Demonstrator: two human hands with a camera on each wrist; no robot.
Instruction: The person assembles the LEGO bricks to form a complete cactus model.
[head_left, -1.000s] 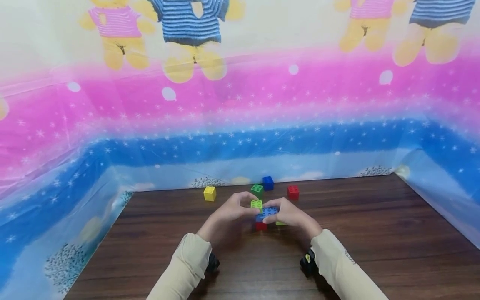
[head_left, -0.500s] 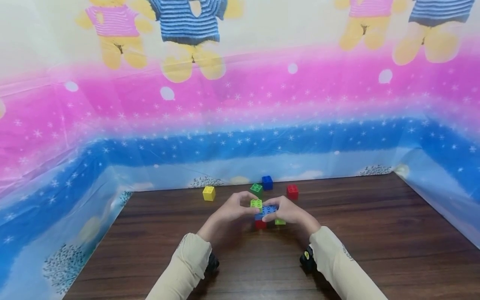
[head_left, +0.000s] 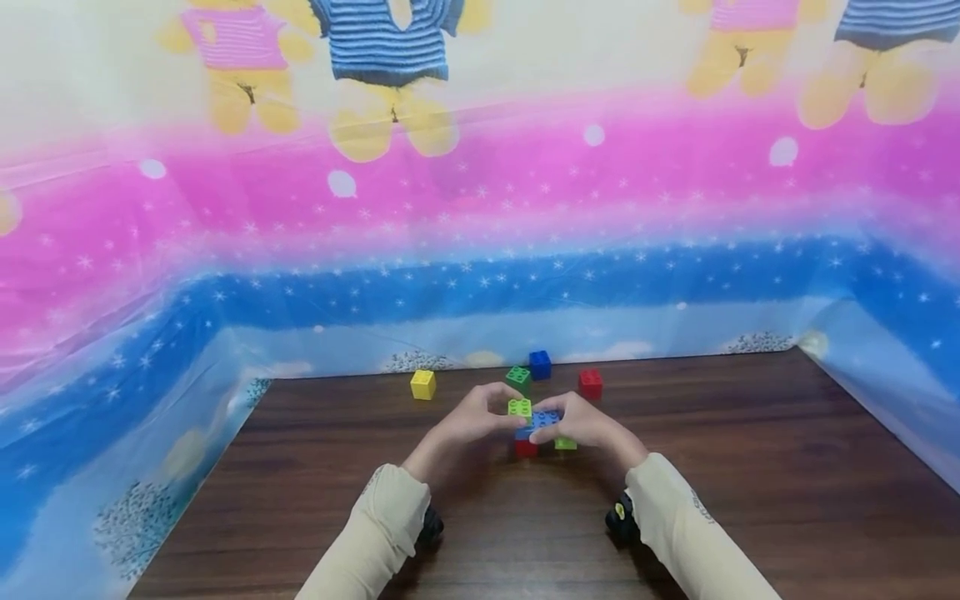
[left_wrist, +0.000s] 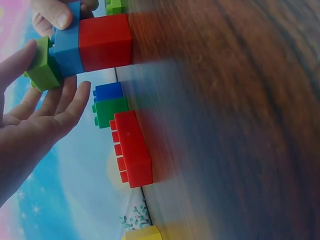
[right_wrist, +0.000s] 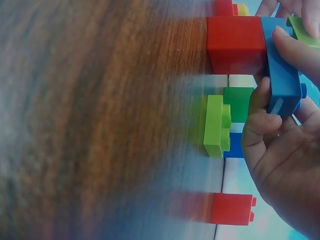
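Note:
My left hand (head_left: 472,414) pinches a small lime green brick (left_wrist: 44,70) between thumb and fingers. It sits at one end of a long blue brick (right_wrist: 283,67), slightly tilted in the left wrist view; whether it is fully seated I cannot tell. With thumb and curled fingers, my right hand (head_left: 581,421) grips the blue brick's other end. Under the blue brick's left end is a red brick (left_wrist: 106,43), standing on the table. The blue brick's right end overhangs the table. Another lime green brick (right_wrist: 214,126) lies flat below that overhang.
Farther back on the dark wooden table (head_left: 337,500) stand a yellow brick (head_left: 423,385), a green brick (head_left: 517,380), a dark blue brick (head_left: 540,364) and a red brick (head_left: 590,383). A longer red brick (left_wrist: 131,150) appears in the left wrist view. A printed cloth (head_left: 480,292) borders the table.
The head view has shifted slightly. Both hands keep the same hold on the bricks, with almost no movement.

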